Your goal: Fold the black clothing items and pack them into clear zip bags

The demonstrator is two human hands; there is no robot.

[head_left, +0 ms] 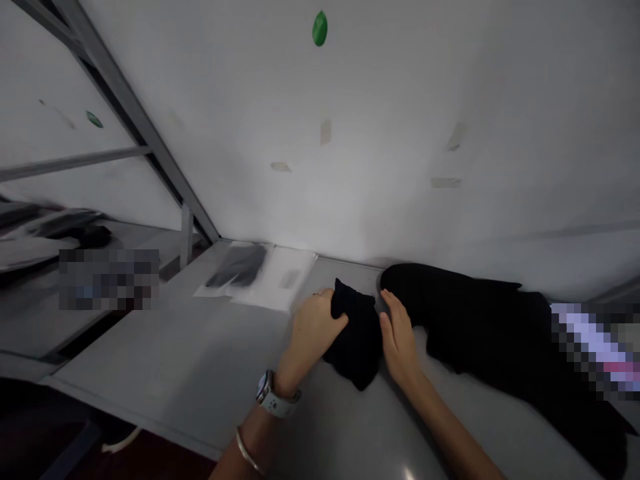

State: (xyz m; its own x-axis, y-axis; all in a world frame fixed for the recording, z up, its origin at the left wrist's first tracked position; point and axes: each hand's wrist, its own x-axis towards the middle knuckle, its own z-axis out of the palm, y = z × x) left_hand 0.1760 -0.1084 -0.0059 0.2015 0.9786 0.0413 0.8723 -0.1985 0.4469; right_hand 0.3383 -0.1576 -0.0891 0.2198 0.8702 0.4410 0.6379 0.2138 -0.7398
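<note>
A small dark folded cloth piece (356, 340) lies on the grey table, its exact kind unclear. My left hand (316, 323), with a watch on the wrist, grips its left edge, thumb on top and fingers behind. My right hand (399, 337) is beside the cloth's right edge with fingers stretched out and nothing in them. Just right of that hand spreads a large heap of black fabric (480, 327). Behind and left of my left hand lie clear plastic bags (270, 283), one with a dark item inside.
The grey table (165, 360) meets a white wall (380, 220) at the back. A metal frame post (145, 133) rises at the left. Past it, another table carries dark and white materials (45, 240). Blurred patches cover spots at the left and right.
</note>
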